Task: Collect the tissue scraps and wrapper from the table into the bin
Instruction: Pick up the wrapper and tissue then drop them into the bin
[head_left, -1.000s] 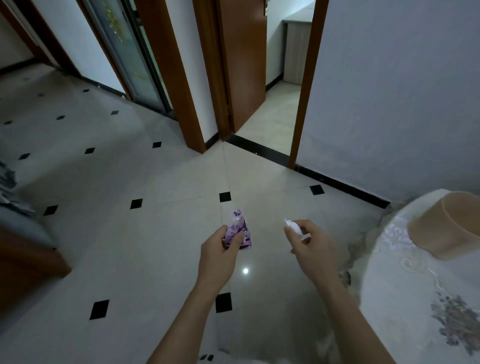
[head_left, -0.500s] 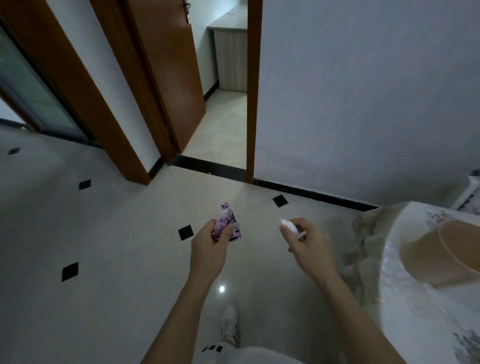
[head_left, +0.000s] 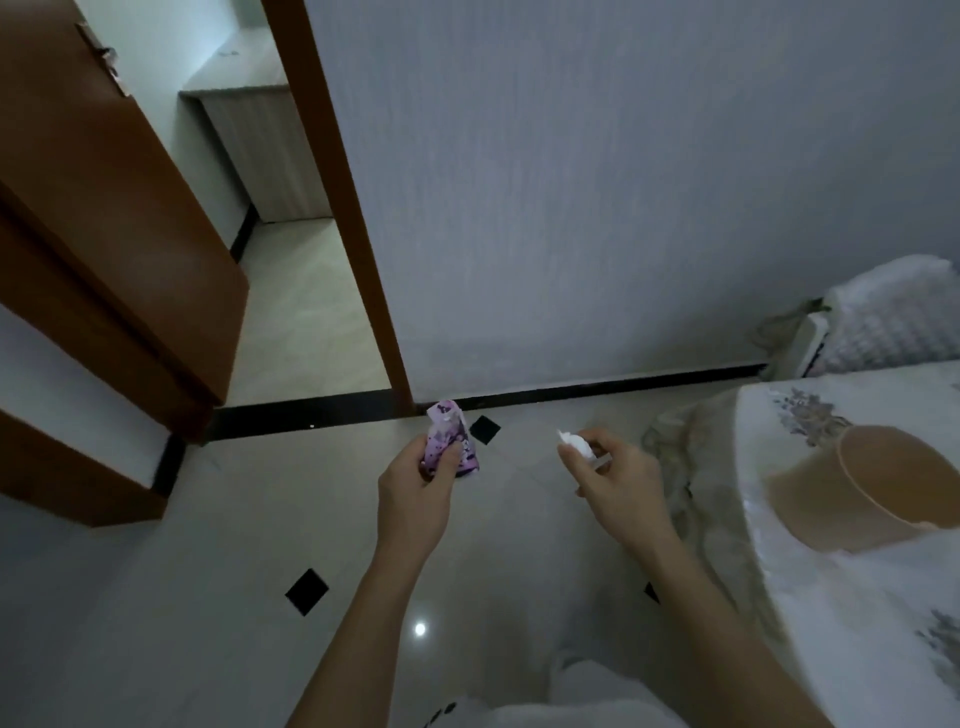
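Observation:
My left hand (head_left: 415, 493) grips a crumpled purple wrapper (head_left: 451, 439), held upright above the tiled floor. To its right, my right hand (head_left: 618, 478) pinches a small white tissue scrap (head_left: 577, 444) between thumb and fingers. Both hands are held out in front of me, a little apart. A beige bin (head_left: 862, 488) lies on its side on the table (head_left: 883, 649) at the right, its mouth turned to the right.
The table carries a white floral cloth that hangs down beside my right arm. A brown door (head_left: 104, 208) stands ajar at the left, with a doorway beyond it. A grey wall is straight ahead. A white quilted cover (head_left: 893, 322) shows at the far right.
The view has swung to the right, so the wall, table and bin fill more of the frame. Both hands keep their hold on the wrapper and the tissue scrap.

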